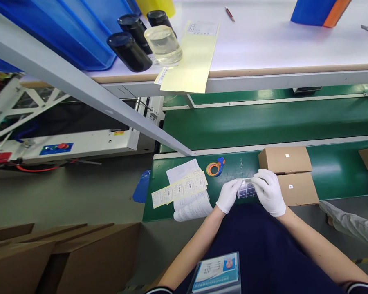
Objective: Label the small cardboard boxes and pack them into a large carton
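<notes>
Both my hands wear white gloves and meet over the near edge of the green table [233, 163]. Between them is a small strip of printed labels [245, 189]. My left hand [229, 195] pinches its left end. My right hand [269, 192] curls over its right end. Two brown cardboard boxes lie just right of my hands, the far box [284, 159] and the near box [298, 189], each with a small white sticker on top.
Sheets of yellow and white labels [184, 190] lie left of my hands, with a tape dispenser [215, 168] behind. A green conveyor belt [270, 122] runs beyond. The upper white shelf [263, 45] holds black jars [129, 51], a clear jar [163, 44], yellow paper and blue trays. Cardboard boxes [49, 253] stand lower left.
</notes>
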A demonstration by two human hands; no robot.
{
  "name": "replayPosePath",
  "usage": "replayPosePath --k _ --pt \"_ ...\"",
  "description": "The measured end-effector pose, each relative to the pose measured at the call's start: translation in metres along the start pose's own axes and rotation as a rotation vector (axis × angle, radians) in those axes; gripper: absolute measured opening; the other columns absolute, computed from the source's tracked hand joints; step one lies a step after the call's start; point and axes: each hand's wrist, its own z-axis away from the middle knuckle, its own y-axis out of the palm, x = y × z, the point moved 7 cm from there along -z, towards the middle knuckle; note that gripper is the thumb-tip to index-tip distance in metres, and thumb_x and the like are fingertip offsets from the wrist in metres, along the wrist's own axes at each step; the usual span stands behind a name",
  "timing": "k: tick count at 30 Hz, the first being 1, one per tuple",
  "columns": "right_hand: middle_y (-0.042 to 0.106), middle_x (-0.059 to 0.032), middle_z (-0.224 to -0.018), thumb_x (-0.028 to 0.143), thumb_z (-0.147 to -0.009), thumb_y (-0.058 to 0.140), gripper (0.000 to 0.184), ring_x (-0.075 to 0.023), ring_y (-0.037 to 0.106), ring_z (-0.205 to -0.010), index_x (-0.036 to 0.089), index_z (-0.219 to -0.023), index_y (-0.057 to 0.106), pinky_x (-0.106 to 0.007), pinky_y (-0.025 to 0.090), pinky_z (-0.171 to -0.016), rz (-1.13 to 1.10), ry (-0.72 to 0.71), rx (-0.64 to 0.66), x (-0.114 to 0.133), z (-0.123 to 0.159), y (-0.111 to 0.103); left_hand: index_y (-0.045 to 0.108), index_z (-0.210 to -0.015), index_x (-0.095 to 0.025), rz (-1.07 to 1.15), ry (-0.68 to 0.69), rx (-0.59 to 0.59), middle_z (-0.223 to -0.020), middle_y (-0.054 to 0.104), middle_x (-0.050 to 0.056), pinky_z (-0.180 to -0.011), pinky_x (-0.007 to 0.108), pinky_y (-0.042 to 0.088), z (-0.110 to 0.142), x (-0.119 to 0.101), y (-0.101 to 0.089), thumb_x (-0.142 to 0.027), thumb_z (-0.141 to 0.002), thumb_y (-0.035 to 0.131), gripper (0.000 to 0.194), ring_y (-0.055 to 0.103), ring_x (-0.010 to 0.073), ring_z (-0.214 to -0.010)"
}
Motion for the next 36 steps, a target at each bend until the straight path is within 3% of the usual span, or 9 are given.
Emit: replayPosePath --k 5,9,15,18,21,24,27,31,36 --pt "0.073 -0.0042 -0.105 0.017 -0.097 0.059 0.057 -0.0252 0.064 -0.102 0.031 -0.15 0.044 -0.047 0.053 -0.093 -0.117 0.132 0.106 -0.01 -0.001 0.015 0.076 -0.094 -0.014 -0.09 0.057 0.083 -0.095 0.075 0.007 -0.083 0.032 0.048 -0.001 -0.011 0.009 -0.046 -0.096 0.054 0.039 0.064 0.0212 -0.089" --pt "0.074 -0.0037 -0.104 0.015 -0.099 0.054 0.062 -0.0244 0.065 -0.098 0.032 -0.156 0.035 -0.045 0.052 -0.091 -0.117 0.073 0.115 -0.018 -0.001 0.02 0.076 -0.105 -0.013 -0.012 -0.005 0.154 -0.105 0.076 0.01 -0.089 0.034 0.051 -0.003 -0.008 0.019 -0.04 -0.088 0.067 0.033 0.067 0.0237 -0.097" --pt "0.071 -0.0062 -0.093 0.015 -0.1 0.049 0.048 -0.0242 0.064 -0.09 0.024 -0.147 0.048 -0.044 0.05 -0.088 -0.053 -0.027 0.178 -0.025 0.003 0.03 0.076 -0.106 -0.01 0.113 -0.16 0.163 -0.104 0.078 0.012 -0.09 0.037 0.053 -0.013 0.006 0.027 -0.034 -0.076 0.08 0.038 0.071 0.0261 -0.096" --pt "0.07 -0.0069 -0.094 0.017 -0.1 0.047 0.042 -0.0244 0.064 -0.094 0.025 -0.141 0.053 -0.044 0.052 -0.09 -0.143 0.058 0.198 -0.031 0.004 0.032 0.077 -0.107 -0.011 0.121 -0.192 0.141 -0.109 0.078 0.012 -0.096 0.039 0.051 -0.025 0.011 0.028 -0.034 -0.076 0.08 0.039 0.07 0.0279 -0.104" --pt "0.068 -0.0076 -0.103 0.021 -0.102 0.045 0.038 -0.0228 0.064 -0.101 0.026 -0.138 0.054 -0.042 0.053 -0.095 -0.307 0.335 0.123 -0.068 0.007 0.017 0.076 -0.111 -0.014 0.069 -0.205 0.086 -0.116 0.076 0.012 -0.101 0.041 0.05 -0.044 0.024 0.022 -0.037 -0.076 0.08 0.042 0.068 0.0297 -0.112" --pt "0.067 -0.0062 -0.102 0.027 -0.102 0.045 0.033 -0.0204 0.067 -0.097 0.025 -0.133 0.056 -0.04 0.055 -0.095 -0.378 0.633 0.014 -0.135 0.018 -0.016 0.076 -0.111 -0.014 -0.032 -0.203 -0.031 -0.112 0.077 0.012 -0.101 0.043 0.051 -0.073 0.048 0.003 -0.04 -0.073 0.083 0.047 0.069 0.0309 -0.11" --pt "0.068 -0.0042 -0.099 0.032 -0.098 0.049 0.04 -0.0201 0.069 -0.092 0.023 -0.136 0.053 -0.04 0.056 -0.092 -0.321 0.834 -0.042 -0.209 0.033 -0.052 0.075 -0.112 -0.015 -0.057 -0.201 -0.124 -0.114 0.077 0.012 -0.104 0.045 0.05 -0.104 0.076 -0.016 -0.039 -0.068 0.085 0.051 0.069 0.0311 -0.11" --pt "0.072 -0.0015 -0.095 0.03 -0.091 0.055 0.048 -0.0191 0.07 -0.09 0.022 -0.138 0.051 -0.039 0.055 -0.094 -0.208 0.897 0.012 -0.269 0.041 -0.071 0.075 -0.109 -0.014 -0.015 -0.288 -0.2 -0.111 0.077 0.014 -0.105 0.048 0.049 -0.135 0.111 -0.028 -0.036 -0.063 0.088 0.053 0.07 0.0305 -0.106" --pt "0.074 0.0002 -0.093 0.024 -0.09 0.054 0.045 -0.0177 0.072 -0.091 0.023 -0.135 0.052 -0.036 0.054 -0.095 -0.238 0.872 0.15 -0.284 0.033 -0.05 0.074 -0.109 -0.011 0.139 -0.425 -0.206 -0.11 0.076 0.016 -0.097 0.048 0.053 -0.156 0.135 -0.021 -0.037 -0.055 0.094 0.064 0.072 0.0308 -0.1"
